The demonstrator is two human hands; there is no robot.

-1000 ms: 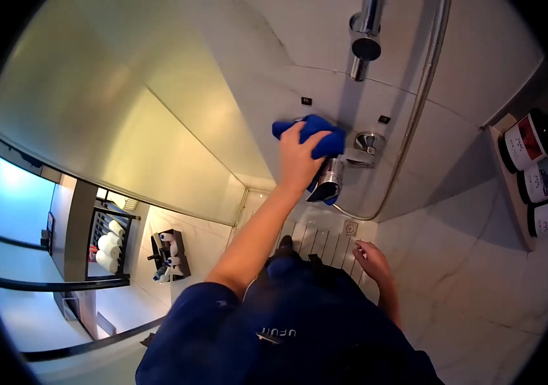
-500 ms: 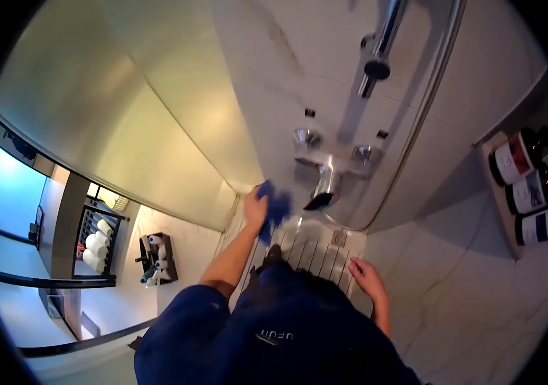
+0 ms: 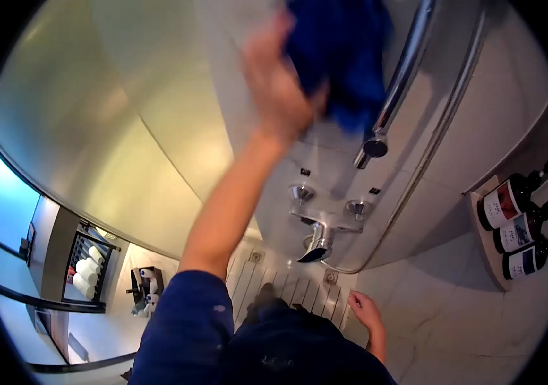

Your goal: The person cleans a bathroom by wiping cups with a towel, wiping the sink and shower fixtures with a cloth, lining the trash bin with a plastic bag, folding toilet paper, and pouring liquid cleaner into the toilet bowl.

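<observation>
My left hand point(image 3: 279, 86) is raised high on the shower wall and grips a dark blue cloth point(image 3: 341, 58). Motion blurs both, and the cloth covers part of the marbled wall beside the chrome shower rail point(image 3: 402, 77). Below the hand, a chrome mixer tap point(image 3: 319, 240) with two round wall fittings sticks out from the wall. Low on the right, my right hand point(image 3: 365, 309) hangs near my body with its fingers curled in. I see nothing in it, and it is apart from the wall and the tap.
A metal hose point(image 3: 437, 138) curves down along the wall. Several dark pump bottles point(image 3: 504, 202) line a corner shelf point(image 3: 489, 256) at right. A frosted panel point(image 3: 126, 128) stands at left, beyond it a rack of rolled white towels point(image 3: 86, 276). Slatted flooring point(image 3: 299, 285) lies underfoot.
My left hand has swung up from low beside the tap to high on the wall, carrying the blue cloth. My view has tilted upward. The right hand stays low and curled.
</observation>
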